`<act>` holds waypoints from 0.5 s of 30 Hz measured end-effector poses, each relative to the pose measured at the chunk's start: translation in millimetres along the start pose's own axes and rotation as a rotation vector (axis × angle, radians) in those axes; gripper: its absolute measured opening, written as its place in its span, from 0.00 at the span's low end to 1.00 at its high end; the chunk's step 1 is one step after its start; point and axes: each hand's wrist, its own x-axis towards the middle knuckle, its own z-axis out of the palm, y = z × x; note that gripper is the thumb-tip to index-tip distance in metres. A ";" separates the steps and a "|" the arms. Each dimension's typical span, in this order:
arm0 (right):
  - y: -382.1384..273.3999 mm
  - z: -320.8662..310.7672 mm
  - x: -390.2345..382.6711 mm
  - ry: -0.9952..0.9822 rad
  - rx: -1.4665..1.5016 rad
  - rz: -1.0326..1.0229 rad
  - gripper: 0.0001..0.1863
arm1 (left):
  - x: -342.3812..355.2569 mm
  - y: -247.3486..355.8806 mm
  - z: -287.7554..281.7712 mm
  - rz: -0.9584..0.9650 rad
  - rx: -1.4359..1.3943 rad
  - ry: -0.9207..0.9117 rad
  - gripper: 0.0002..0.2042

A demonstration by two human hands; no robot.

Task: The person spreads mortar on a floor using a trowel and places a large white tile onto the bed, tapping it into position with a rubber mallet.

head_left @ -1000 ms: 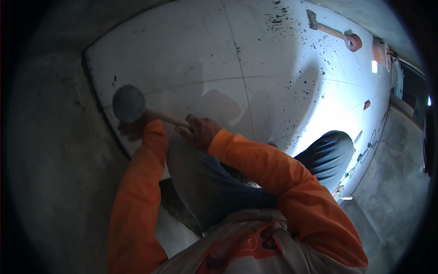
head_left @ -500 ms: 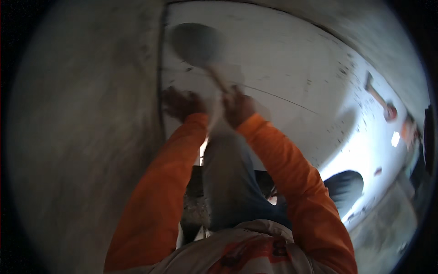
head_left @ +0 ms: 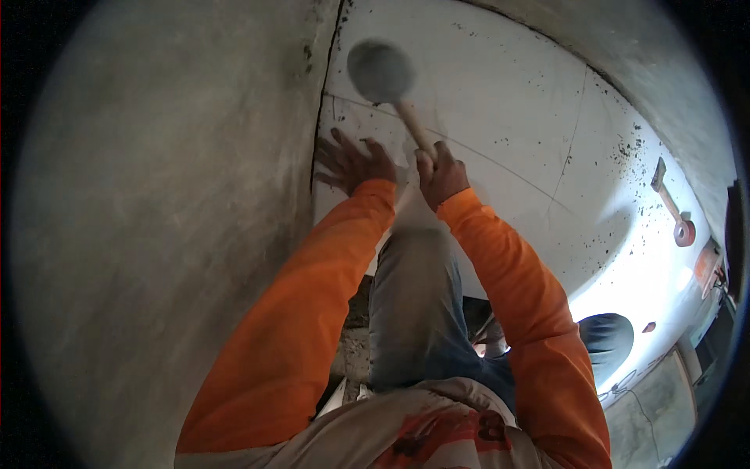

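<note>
My right hand (head_left: 442, 173) grips the wooden handle of a rubber mallet (head_left: 383, 74), whose grey round head hangs blurred above a large white floor tile (head_left: 500, 117). Just to the left, my left hand (head_left: 353, 162) lies flat with fingers spread on the tile's corner, close to the dark joint where the tile meets the bare grey concrete floor (head_left: 156, 234). Both arms wear orange sleeves. My bent knee in grey trousers (head_left: 414, 297) sits below the hands.
More white tiles stretch to the right, speckled with dark grit (head_left: 625, 148). A tool with a red round part (head_left: 676, 211) lies on the tiles at the far right. A grey wall curves along the top right.
The view has swung, so the tile edge now runs up the middle. My left hand has opened flat on the tile, and the mallet head sits a little farther from it.
</note>
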 end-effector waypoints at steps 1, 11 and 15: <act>1.2 0.2 5.1 -0.053 -0.107 0.102 0.23 | -1.3 2.0 -0.9 0.004 0.006 -0.031 0.33; -2.4 -10.4 8.9 -0.049 -0.103 -0.023 0.24 | -3.3 -6.4 2.7 0.013 0.017 -0.050 0.33; -0.8 -16.2 15.0 -0.040 -0.113 -0.047 0.23 | -2.3 -6.3 6.4 0.020 0.044 -0.005 0.33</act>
